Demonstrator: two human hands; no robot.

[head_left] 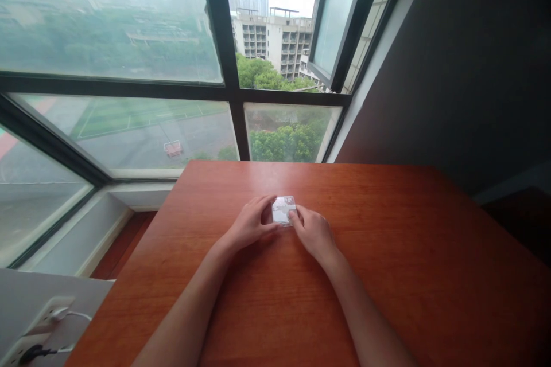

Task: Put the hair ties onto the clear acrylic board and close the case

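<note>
A small, flat, squarish box [283, 210], whitish with a clear shiny look and faint grey markings, is on or just above the table in front of me. What is inside it is too small to tell. My left hand [255, 219] holds its left side, fingers at the far corner and thumb at the near one. From the right, my right hand [313, 230] grips it with the thumb on the top face near the right edge. The other right fingers curl along that side and are partly hidden.
The reddish-brown wooden table [413, 252] spreads around both forearms. Beyond its far edge stand dark-framed windows [235, 92], one pane swung outward. A dark wall [451, 69] is at the right. Sockets with plugged-in cords [51, 315] sit at the lower left.
</note>
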